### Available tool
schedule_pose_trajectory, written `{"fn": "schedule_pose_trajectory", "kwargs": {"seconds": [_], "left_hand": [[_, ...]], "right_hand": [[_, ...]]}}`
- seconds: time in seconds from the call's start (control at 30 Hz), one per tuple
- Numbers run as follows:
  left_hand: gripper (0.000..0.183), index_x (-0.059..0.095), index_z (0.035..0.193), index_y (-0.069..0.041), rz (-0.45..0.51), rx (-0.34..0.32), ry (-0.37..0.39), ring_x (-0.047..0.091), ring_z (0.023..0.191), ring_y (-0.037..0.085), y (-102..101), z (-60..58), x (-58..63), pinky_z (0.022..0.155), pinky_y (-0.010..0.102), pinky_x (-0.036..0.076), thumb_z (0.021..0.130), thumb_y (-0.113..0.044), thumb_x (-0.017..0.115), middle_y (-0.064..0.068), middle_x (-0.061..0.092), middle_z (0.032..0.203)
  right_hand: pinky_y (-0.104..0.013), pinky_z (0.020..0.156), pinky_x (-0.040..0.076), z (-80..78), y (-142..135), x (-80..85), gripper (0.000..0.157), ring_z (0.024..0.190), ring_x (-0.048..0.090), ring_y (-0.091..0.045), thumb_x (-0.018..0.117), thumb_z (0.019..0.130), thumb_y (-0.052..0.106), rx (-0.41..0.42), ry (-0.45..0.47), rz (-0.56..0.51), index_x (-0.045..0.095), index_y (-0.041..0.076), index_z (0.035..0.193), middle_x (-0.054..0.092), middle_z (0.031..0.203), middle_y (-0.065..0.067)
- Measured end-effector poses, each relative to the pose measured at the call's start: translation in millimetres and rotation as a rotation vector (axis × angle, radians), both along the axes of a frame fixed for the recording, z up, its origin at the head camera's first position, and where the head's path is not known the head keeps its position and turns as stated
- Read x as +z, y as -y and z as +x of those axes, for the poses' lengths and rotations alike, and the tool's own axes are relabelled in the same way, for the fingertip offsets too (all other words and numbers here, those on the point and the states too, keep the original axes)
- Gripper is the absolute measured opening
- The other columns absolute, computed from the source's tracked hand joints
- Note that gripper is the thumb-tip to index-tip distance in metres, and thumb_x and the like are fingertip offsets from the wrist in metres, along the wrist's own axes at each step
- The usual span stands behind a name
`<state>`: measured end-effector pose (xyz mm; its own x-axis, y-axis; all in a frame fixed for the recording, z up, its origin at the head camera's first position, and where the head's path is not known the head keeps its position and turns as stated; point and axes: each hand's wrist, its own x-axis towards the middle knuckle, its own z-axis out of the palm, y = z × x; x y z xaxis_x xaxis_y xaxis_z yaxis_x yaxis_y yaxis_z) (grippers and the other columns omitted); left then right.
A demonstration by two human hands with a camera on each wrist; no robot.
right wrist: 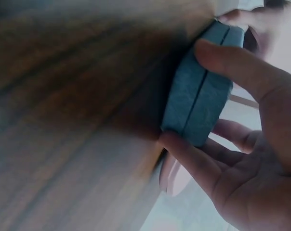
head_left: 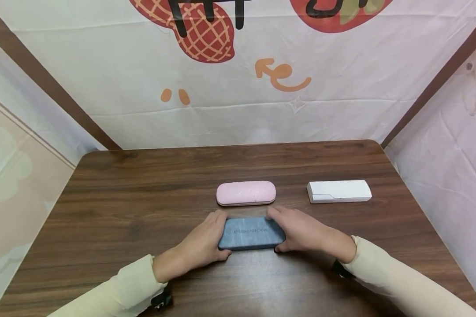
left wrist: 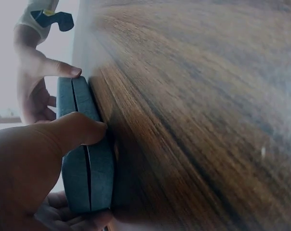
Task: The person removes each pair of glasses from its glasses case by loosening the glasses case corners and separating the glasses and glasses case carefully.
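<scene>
A blue-grey glasses case (head_left: 251,234) with faint lettering on its lid lies near the middle of the table, its long side toward me. My left hand (head_left: 201,240) grips its left end, thumb on the near side and fingers at the far side. On the right end my right hand (head_left: 303,230) holds it the same way. In the left wrist view the case (left wrist: 98,166) shows a dark seam between its two halves and looks closed. The right wrist view shows the case (right wrist: 203,91) between the right thumb and fingers.
Just behind the held case lies a pink glasses case (head_left: 246,193). A white oblong case (head_left: 340,191) sits farther right. All are on a dark wood-grain table (head_left: 143,189), with a printed white cloth (head_left: 238,119) hanging behind its far edge.
</scene>
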<state>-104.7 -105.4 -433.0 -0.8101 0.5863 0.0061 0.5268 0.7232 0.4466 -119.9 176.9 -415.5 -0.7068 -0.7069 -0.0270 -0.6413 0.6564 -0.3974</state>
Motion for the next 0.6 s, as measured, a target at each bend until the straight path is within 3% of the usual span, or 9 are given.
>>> {"fn": "schedule_pose_trajectory", "kwargs": {"seconds": [0.4,0.6], "left_hand": [[0.077,0.049,0.127,0.005,0.037,0.001,-0.013,0.054,0.113,0.028,-0.3,0.4,1.5,0.097,0.045,0.047,0.068,-0.016,0.094,0.013,0.057,0.119],[0.078,0.049,0.128,0.004,0.046,0.007,0.012,0.053,0.115,0.028,-0.9,-0.7,1.8,0.099,0.046,0.046,0.068,-0.016,0.095,0.013,0.057,0.121]], "right_hand": [[-0.038,0.083,0.050,-15.9,1.2,11.4,0.061,0.090,0.058,-0.016,0.095,0.067,0.025,0.041,0.104,0.032,0.056,0.011,0.111,0.063,0.105,0.001],[-0.032,0.078,0.049,-22.5,0.7,17.6,0.059,0.085,0.055,-0.013,0.096,0.065,0.025,0.054,0.168,0.020,0.056,0.013,0.108,0.060,0.097,0.004]]}}
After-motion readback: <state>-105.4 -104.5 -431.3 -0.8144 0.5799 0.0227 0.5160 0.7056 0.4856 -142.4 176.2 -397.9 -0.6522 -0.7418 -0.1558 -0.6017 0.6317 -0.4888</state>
